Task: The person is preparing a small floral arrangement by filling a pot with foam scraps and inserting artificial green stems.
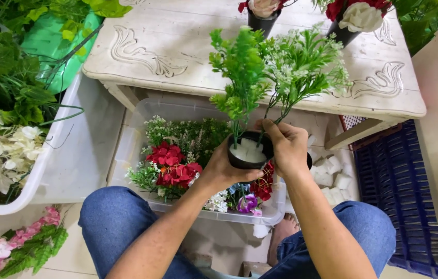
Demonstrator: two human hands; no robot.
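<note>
Black pot (pixel 247 155) of foam sits cupped in my left hand (pixel 224 168) — my right hand (pixel 286 147) pinches the green sprigs (pixel 270 67), seating stems; next, I judge, a firm straight push.

No labels, signs or screens show. The nearest thing to packaging is a green plastic bag (pixel 53 46), crumpled among the leaves at the upper left, beside the white table (pixel 167 62).

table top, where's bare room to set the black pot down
Bare carved wood on the table left of the two finished pots. The clear bin under the hands is crowded with flowers.
</note>
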